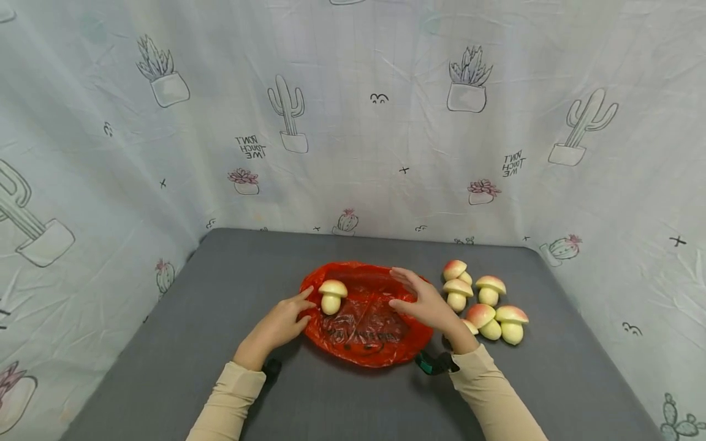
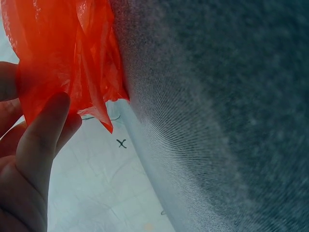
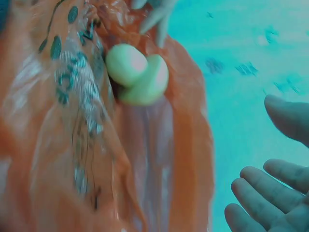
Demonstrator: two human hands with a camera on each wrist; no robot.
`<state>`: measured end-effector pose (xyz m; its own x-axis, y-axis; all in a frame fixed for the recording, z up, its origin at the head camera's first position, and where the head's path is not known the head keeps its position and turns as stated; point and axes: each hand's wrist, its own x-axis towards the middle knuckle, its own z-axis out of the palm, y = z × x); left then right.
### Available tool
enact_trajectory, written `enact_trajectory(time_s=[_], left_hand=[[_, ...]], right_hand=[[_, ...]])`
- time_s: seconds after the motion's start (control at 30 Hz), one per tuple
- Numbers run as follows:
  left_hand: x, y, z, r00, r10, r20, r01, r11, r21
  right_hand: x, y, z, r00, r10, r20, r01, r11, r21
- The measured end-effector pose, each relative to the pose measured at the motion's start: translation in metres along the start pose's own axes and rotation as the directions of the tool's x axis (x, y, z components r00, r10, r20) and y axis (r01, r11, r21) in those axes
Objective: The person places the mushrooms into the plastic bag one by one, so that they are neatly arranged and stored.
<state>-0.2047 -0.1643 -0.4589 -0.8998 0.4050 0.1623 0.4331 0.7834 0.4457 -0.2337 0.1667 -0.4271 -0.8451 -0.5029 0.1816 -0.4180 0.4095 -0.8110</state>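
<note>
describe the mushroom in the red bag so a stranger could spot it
On the gray table, find the red bag. Toward its left side, beside the left hand, is one pale yellow mushroom. It alone is in the bag; the other mushrooms are on the table's right.

The table's (image 1: 165, 367) near edge is cut off; the right hand's (image 1: 427, 303) wrist partly hides one mushroom (image 1: 471, 326); the bag's (image 1: 369, 361) lettering (image 1: 366, 335) looks blurred.

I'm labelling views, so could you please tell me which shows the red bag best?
The head view, because it shows the red bag almost whole, mouth open. The left wrist view shows only a part at the left fingers; the right wrist, a close, cropped part.
</note>
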Motion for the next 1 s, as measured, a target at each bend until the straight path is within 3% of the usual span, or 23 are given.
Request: enact_trajectory(time_s=[0.33, 0.57, 1.0], left_hand=[[-0.001, 0.0, 0.002, 1.0, 0.006, -0.01, -0.006, 1.0, -0.006], [-0.002, -0.001, 0.002, 1.0, 0.015, -0.026, -0.015, 1.0, 0.001], [0.0, -0.001, 0.005, 1.0, 0.011, -0.027, -0.011, 1.0, -0.005]], right_hand=[[-0.068, 0.025, -0.031, 0.98, 0.004, -0.2, -0.019, 0.997, -0.074], [-0.103, 0.034, -0.034, 0.961, 0.045, -0.272, -0.112, 0.966, -0.234], [-0.121, 0.048, -0.029, 0.945, -0.035, -0.324, -0.092, 0.926, -0.367]])
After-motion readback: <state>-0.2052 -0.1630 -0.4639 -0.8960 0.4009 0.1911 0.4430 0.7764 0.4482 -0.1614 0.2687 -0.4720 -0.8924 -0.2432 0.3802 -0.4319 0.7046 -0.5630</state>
